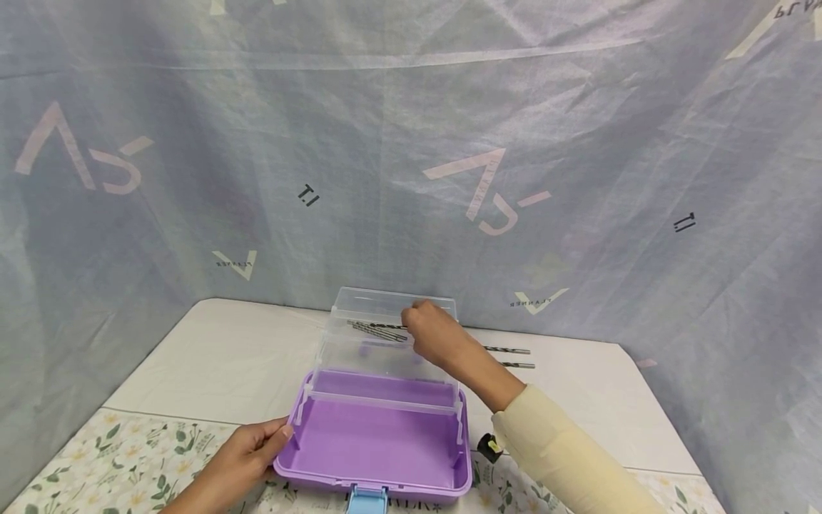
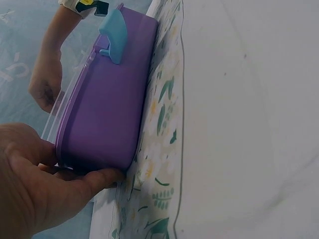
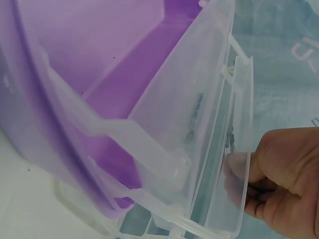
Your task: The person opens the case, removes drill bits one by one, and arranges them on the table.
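Note:
A purple toolbox (image 1: 379,450) stands open, its translucent tray (image 1: 385,371) raised at the back on hinged arms. Several grey drill bits (image 1: 379,333) lie together in the upper tray. My right hand (image 1: 433,332) reaches over that tray and pinches a dark drill bit (image 1: 388,326). In the right wrist view, the fingertips (image 3: 234,169) show through the clear tray wall, with the drill bit (image 3: 230,139) beside them. My left hand (image 1: 250,453) grips the box's left rim; in the left wrist view its thumb and fingers hold the purple end wall (image 2: 99,149).
Two more drill bits (image 1: 516,365) lie on the white table right of the tray. A blue latch (image 1: 367,500) hangs at the box's front. Beside the right sleeve is a small black-and-yellow device (image 1: 490,447). A grey printed curtain (image 1: 385,178) hangs behind the table.

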`<state>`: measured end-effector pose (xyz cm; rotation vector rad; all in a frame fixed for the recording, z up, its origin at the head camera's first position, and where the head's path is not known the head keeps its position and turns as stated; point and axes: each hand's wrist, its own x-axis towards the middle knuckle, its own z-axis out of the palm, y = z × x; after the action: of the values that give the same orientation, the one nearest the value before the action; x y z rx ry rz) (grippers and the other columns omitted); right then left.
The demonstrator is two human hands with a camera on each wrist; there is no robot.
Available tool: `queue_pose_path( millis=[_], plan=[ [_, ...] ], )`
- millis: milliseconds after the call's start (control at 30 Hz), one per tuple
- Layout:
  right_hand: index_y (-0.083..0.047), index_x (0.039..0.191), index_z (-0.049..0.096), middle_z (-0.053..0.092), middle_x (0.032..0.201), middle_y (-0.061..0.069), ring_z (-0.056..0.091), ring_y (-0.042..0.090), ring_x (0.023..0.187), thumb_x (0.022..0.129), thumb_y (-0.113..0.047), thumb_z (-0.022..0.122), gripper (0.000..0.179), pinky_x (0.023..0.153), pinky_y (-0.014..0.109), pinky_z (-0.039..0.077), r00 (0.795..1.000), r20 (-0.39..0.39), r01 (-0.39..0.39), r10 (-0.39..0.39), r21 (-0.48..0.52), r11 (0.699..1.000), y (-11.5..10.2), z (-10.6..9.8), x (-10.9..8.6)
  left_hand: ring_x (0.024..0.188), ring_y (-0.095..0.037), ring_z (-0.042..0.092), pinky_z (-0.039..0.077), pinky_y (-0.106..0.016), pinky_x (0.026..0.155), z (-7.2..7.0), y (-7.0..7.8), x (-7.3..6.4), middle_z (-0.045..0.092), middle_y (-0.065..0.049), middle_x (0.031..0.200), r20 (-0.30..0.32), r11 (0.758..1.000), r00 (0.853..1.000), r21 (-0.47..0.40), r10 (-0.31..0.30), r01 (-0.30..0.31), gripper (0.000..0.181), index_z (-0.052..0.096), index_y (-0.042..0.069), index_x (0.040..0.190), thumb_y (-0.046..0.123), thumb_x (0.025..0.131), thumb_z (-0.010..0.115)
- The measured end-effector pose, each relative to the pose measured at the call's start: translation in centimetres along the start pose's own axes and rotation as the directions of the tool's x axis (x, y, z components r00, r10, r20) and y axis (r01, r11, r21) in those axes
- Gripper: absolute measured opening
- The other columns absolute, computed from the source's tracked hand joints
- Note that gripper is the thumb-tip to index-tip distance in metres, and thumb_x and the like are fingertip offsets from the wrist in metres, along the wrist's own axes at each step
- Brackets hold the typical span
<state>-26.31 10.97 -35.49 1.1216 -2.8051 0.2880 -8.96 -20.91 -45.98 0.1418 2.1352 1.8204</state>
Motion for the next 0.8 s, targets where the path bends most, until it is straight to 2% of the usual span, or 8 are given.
queue_pose_path(
  millis=[233,333,400,467,533,633,733,800],
  plan=[
    [0.005,0.100,0.080,0.078,0.103,0.019,0.079,0.034,0.103,0.094,0.020,0.068,0.020,0.086,0.039,0.069,1.000,0.010,-0.025,0.025,0.052,0.998,0.5,-0.2,-0.3,0.112,-0.040,0.083,0.072,-0.038,0.085,0.0,-0.1,0.0,0.071,-0.044,0.134,-0.002,1.000,1.000,0.002,0.007,-0.007,0.061,0.030,-0.033,0.157,0.013,0.121,0.049],
    [-0.008,0.070,0.051,0.048,0.077,0.000,0.051,0.014,0.073,0.093,0.021,0.064,0.040,0.062,0.026,0.041,1.000,0.002,-0.007,0.007,0.052,0.999,0.8,-0.6,-0.3,0.112,-0.040,0.083,0.072,-0.037,0.085,0.0,-0.1,0.0,0.069,-0.046,0.137,-0.005,1.000,1.000,0.003,0.006,-0.006,0.061,0.030,-0.033,0.157,0.013,0.121,0.049],
    [-0.017,0.073,0.026,0.024,0.079,-0.003,0.025,0.012,0.073,0.092,0.023,0.059,0.055,0.067,0.028,0.021,1.000,0.004,0.001,-0.002,0.048,0.999,1.0,-0.9,-0.4,0.113,-0.041,0.082,0.071,-0.037,0.085,0.0,-0.1,0.0,0.067,-0.047,0.138,-0.006,1.000,1.000,0.003,0.008,-0.008,0.061,0.030,-0.033,0.157,0.013,0.121,0.049],
    [-0.021,0.080,0.017,0.014,0.082,-0.004,0.016,0.013,0.076,0.090,0.024,0.053,0.059,0.070,0.030,0.014,1.000,0.000,0.008,-0.008,0.041,0.999,1.3,-1.2,-0.5,0.114,-0.041,0.082,0.071,-0.037,0.085,0.0,-0.1,0.0,0.067,-0.047,0.139,-0.007,1.000,1.000,0.000,0.004,-0.004,0.062,0.030,-0.033,0.158,0.013,0.121,0.050],
    [-0.020,0.074,0.023,0.018,0.078,-0.005,0.019,0.011,0.075,0.089,0.024,0.053,0.056,0.069,0.029,0.017,1.000,-0.013,0.012,-0.012,0.035,0.999,1.6,-1.4,-0.7,0.114,-0.042,0.082,0.071,-0.037,0.085,0.0,-0.1,0.0,0.066,-0.047,0.139,-0.006,1.000,1.000,0.000,0.004,-0.004,0.062,0.030,-0.033,0.158,0.013,0.121,0.050],
    [-0.013,0.068,0.054,0.050,0.072,-0.003,0.039,0.010,0.073,0.092,0.021,0.056,0.042,0.066,0.025,0.033,0.999,-0.047,0.013,-0.012,0.026,1.000,2.1,-1.6,-1.2,0.114,-0.043,0.082,0.071,-0.037,0.085,0.0,-0.1,0.0,0.067,-0.047,0.139,-0.005,1.000,1.000,0.000,0.004,-0.004,0.062,0.030,-0.033,0.158,0.013,0.121,0.050],
    [-0.007,0.088,0.082,0.077,0.090,0.006,0.058,0.012,0.079,0.094,0.018,0.060,0.034,0.074,0.027,0.049,0.996,-0.083,0.013,-0.011,0.027,1.000,2.6,-1.8,-1.8,0.115,-0.043,0.082,0.071,-0.037,0.085,0.0,0.0,0.0,0.066,-0.047,0.140,-0.005,1.000,1.000,0.004,0.004,-0.004,0.062,0.030,-0.033,0.157,0.013,0.121,0.050],
    [-0.007,0.091,0.084,0.078,0.091,0.006,0.057,0.011,0.078,0.095,0.018,0.060,0.035,0.073,0.027,0.049,0.995,-0.101,0.010,-0.006,0.038,0.999,3.0,-1.9,-2.1,0.115,-0.043,0.082,0.071,-0.037,0.085,0.0,0.0,0.0,0.066,-0.048,0.140,-0.006,1.000,1.000,0.006,0.004,-0.004,0.063,0.030,-0.033,0.157,0.013,0.121,0.050]
  ],
)
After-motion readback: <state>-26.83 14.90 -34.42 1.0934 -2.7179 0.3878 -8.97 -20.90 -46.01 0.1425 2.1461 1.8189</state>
